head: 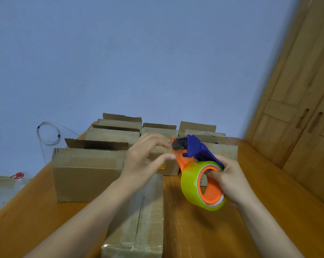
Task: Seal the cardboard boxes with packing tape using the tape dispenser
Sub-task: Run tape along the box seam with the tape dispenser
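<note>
**Barely begun: one box taped**

Counted open-flapped cardboard boxes (88, 172) mid-frame left; found one taped box (138, 229) bottom centre. Saw left grip (144, 159) spread, fingertips (166, 144) at tape dispenser (196, 149) mouth; right grip (230, 181) curled round its roll, right of centre, above counter (269, 211).

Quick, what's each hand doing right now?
Left hand: open, fingertips by the tape dispenser's front.
Right hand: holding the tape dispenser.

The right hand (230, 181) grips the tape dispenser (192, 155) through its green tape roll (191, 190); the left hand (144, 157) pinches at its front, above taped and open cardboard boxes (86, 172) on the tabletop (250, 211).
</note>
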Action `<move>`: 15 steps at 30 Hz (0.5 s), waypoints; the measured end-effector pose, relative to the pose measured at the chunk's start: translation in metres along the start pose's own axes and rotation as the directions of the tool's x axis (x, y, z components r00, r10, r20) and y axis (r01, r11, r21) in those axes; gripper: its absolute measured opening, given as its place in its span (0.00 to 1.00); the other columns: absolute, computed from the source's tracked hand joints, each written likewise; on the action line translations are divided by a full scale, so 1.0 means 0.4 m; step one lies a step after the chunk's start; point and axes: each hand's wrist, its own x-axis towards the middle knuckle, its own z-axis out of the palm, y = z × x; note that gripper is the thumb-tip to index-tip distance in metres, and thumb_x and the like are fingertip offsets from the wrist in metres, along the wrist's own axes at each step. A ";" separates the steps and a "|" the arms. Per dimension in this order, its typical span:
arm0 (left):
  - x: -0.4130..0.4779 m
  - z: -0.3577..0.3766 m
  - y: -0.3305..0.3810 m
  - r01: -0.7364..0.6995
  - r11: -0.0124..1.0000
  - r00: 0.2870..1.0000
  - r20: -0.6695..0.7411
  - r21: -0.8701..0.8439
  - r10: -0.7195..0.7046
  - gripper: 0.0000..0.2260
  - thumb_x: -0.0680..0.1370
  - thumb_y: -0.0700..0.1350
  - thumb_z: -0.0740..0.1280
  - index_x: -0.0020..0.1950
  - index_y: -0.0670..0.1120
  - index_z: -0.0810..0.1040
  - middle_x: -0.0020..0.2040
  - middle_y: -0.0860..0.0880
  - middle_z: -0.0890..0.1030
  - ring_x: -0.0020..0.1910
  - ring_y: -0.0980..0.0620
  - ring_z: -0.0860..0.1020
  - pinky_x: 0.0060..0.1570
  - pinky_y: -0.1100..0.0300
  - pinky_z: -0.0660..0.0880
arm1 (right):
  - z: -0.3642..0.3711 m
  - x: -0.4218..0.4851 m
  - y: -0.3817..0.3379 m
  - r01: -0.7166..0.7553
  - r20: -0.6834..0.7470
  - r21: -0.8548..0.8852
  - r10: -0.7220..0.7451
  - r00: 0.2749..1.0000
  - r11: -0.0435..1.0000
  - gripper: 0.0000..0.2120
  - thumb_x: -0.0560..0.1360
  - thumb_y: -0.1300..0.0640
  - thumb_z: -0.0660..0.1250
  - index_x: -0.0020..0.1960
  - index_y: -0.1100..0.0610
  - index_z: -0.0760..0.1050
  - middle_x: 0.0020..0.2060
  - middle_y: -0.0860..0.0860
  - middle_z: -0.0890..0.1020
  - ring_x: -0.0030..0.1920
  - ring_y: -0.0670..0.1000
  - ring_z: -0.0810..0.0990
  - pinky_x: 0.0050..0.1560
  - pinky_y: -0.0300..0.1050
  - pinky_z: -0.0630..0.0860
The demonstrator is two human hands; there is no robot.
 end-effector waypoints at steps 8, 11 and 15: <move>-0.016 -0.028 0.008 0.114 0.992 0.991 0.070 -0.058 -0.110 0.10 0.70 0.51 0.73 0.48 0.52 0.76 0.48 0.54 0.79 0.49 0.57 0.79 0.51 0.61 0.76 | -0.022 0.004 -0.011 0.083 -0.079 -0.114 -0.093 0.993 0.990 0.21 0.73 0.73 0.65 0.56 0.50 0.77 0.35 0.39 0.84 0.40 0.40 0.81 0.37 0.31 0.76; -0.009 -0.038 0.007 0.101 0.995 0.990 0.100 -0.023 -0.098 0.14 0.69 0.53 0.73 0.52 0.52 0.76 0.48 0.54 0.79 0.50 0.57 0.78 0.51 0.61 0.76 | -0.033 0.000 -0.012 0.093 -0.095 -0.139 -0.107 0.990 0.986 0.22 0.72 0.74 0.64 0.56 0.50 0.78 0.36 0.39 0.84 0.40 0.39 0.81 0.38 0.30 0.75; 0.000 -0.032 0.003 -0.092 0.990 0.971 0.229 0.108 0.066 0.23 0.69 0.59 0.71 0.57 0.47 0.75 0.52 0.49 0.81 0.53 0.54 0.78 0.53 0.57 0.75 | -0.037 0.002 -0.012 0.085 -0.120 -0.141 -0.102 0.987 0.986 0.20 0.73 0.73 0.65 0.61 0.57 0.78 0.40 0.44 0.83 0.40 0.41 0.81 0.37 0.32 0.74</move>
